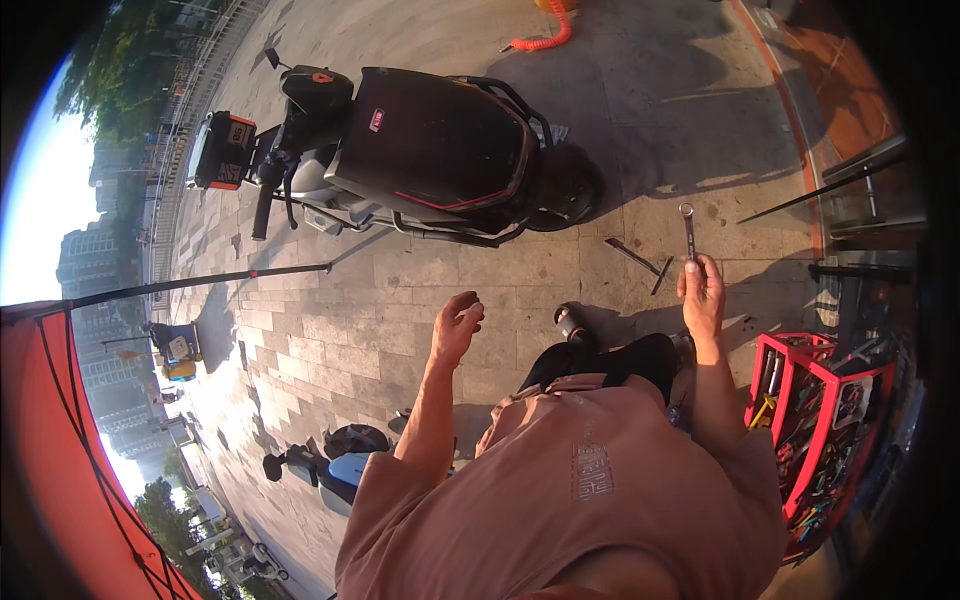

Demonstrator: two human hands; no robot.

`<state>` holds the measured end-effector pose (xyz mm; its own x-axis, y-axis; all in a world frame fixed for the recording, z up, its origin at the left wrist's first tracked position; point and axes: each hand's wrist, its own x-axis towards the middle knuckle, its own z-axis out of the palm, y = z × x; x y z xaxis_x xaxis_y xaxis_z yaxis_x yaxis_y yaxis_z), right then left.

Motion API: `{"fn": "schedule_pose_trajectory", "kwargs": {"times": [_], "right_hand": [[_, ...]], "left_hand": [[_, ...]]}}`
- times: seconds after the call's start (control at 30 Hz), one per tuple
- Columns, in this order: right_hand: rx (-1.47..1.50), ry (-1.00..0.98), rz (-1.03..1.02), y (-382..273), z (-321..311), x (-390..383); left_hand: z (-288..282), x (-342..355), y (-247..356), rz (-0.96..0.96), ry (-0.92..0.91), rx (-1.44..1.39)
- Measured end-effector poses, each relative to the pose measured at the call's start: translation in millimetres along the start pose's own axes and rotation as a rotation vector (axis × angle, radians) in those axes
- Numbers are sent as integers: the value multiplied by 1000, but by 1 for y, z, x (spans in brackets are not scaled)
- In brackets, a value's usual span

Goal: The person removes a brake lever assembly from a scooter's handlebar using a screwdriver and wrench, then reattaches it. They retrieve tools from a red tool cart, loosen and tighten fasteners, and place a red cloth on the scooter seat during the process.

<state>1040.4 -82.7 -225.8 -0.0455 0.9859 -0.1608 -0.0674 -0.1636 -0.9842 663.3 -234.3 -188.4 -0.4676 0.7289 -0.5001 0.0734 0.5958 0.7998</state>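
My right hand (pixel 703 297) is closed around the lower end of a metal wrench (pixel 689 236). The wrench points away from me, its ring end uppermost. My left hand (pixel 455 328) is raised over the paving with its fingers curled in. A small pale spot shows at its fingertips, but I cannot make out what it is. Beyond both hands, and touched by neither, stands a dark electric scooter (pixel 430 140) with an orange-and-black box at its far left end.
A red tool rack (pixel 790 425) full of hand tools stands close on my right. Thin dark strips (pixel 632 254) lie on the paving ahead. An orange coiled hose (pixel 545 42) is at the far side. A blue scooter (pixel 348 468) and a red canopy (pixel 50 440) are to the left.
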Motion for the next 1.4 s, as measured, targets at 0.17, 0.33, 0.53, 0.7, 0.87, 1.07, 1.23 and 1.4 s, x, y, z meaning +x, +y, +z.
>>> {"fn": "schedule_pose_trajectory", "kwargs": {"times": [0.17, 0.33, 0.53, 0.7, 0.87, 1.07, 1.23, 1.4], "right_hand": [[16, -367, -50, -15, 201, 27], [373, -708, 91, -14, 352, 37], [513, -717, 333, -7, 518, 63], [477, -646, 466, -8, 612, 74], [616, -592, 449, -5, 658, 72], [766, -590, 439, -22, 668, 79], [791, -610, 447, -37, 659, 88], [1005, -668, 515, -43, 659, 83]], "left_hand": [[-144, 11, 55, 236, 232, -141], [-228, 66, 145, 563, 398, 60], [-285, 179, 242, 687, 438, 433], [-306, 245, 281, 516, 529, 820], [-307, 271, 281, 474, 465, 959], [-306, 282, 276, 546, 341, 1055], [-301, 282, 275, 659, 309, 1179], [-294, 285, 279, 650, 256, 1269]]}}
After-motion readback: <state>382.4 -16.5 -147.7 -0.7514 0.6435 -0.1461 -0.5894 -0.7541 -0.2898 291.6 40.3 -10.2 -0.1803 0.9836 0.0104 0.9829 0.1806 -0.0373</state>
